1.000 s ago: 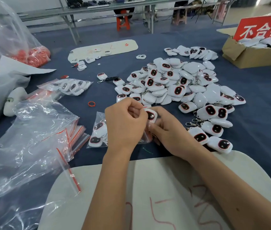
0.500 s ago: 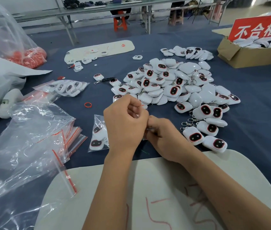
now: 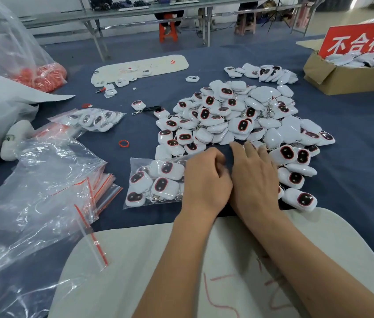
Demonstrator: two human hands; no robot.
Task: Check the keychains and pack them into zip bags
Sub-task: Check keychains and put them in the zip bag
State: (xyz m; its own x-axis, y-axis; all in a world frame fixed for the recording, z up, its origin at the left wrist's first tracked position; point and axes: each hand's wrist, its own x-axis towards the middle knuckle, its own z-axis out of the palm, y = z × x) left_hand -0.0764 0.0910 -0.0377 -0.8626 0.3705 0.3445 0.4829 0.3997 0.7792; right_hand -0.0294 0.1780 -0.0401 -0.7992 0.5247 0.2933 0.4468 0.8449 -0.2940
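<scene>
A big pile of white keychains (image 3: 238, 115) with dark red-rimmed faces lies on the blue cloth. In front of it a clear zip bag (image 3: 156, 182) holds several keychains. My left hand (image 3: 206, 180) sits at the bag's right end, its fingers curled over the bag's mouth, which it hides. My right hand (image 3: 252, 175) lies beside it with straight fingers stretched toward the pile's near edge; it holds nothing. A few loose keychains (image 3: 296, 177) lie just right of that hand.
A filled zip bag (image 3: 94, 119) lies at the left, with a stack of empty zip bags (image 3: 105, 187) and a large crumpled plastic bag (image 3: 32, 191). A red rubber band (image 3: 123, 143) lies loose. A cardboard box (image 3: 346, 76) with a red sign stands far right. A white board (image 3: 204, 260) lies under my forearms.
The keychain that both hands held at the bag's mouth is out of sight. My right hand has opened and stretched forward toward the pile. The left hand stays at the bag.
</scene>
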